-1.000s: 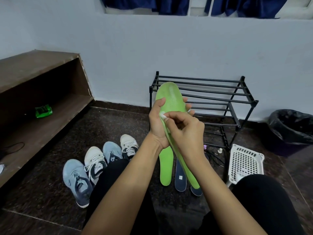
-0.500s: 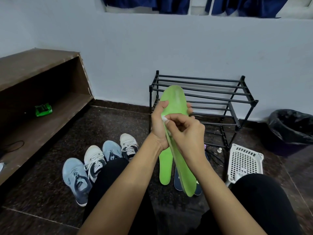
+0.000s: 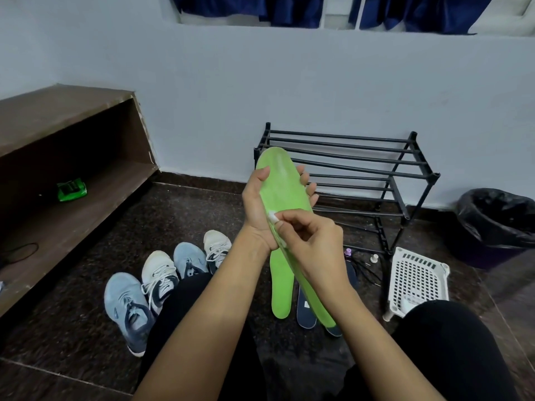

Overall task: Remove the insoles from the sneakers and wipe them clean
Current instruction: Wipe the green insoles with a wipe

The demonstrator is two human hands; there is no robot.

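Insole (image 3: pixel 285 186) gripped by left hand (image 3: pixel 256 211), right hand (image 3: pixel 315 244) pinching white wipe (image 3: pixel 273 217) against it.

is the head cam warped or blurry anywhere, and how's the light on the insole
Head view: wide-angle bending tilts and bows the wooden shelf; lighting is soft and even, no hard shadows; the green insole, left hand and right hand are in sharp focus, without glare.

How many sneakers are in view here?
4, in a row at left: a blue-grey sneaker nearest, a white sneaker next, a second blue sneaker, then a farthest white sneaker. The leg may hide others.
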